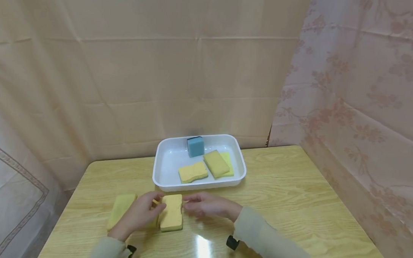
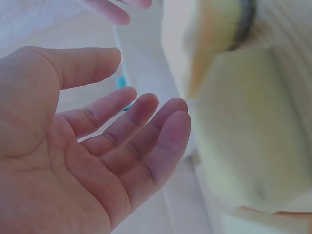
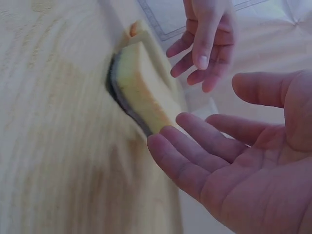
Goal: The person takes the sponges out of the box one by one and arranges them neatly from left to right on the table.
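**Both hands flank the near sponge, neither gripping**

Currently the person's left hand and right hand sit on either side of a yellow sponge that lies flat on the wooden table, near its front edge. The wrist views show both palms spread, fingers straight to relaxed and holding nothing. The right fingertips are just at the sponge's end; whether they touch it cannot be told. The left fingers stand close to the sponge's side, apart from it by a narrow gap.

A second yellow sponge lies on the table just left of the left hand. Behind, well apart from the hands, a white tray holds two yellow sponges and a blue sponge.

Assessment: the work in hand appears to be taking up or squaring the near sponge. A sound grasp would close thumb and fingers on the two long sides at mid-length, not the ends, as the foam will likely bend. Pressure should be light, since the material probably compresses. The left forearm should avoid nudging the neighbouring sponge.
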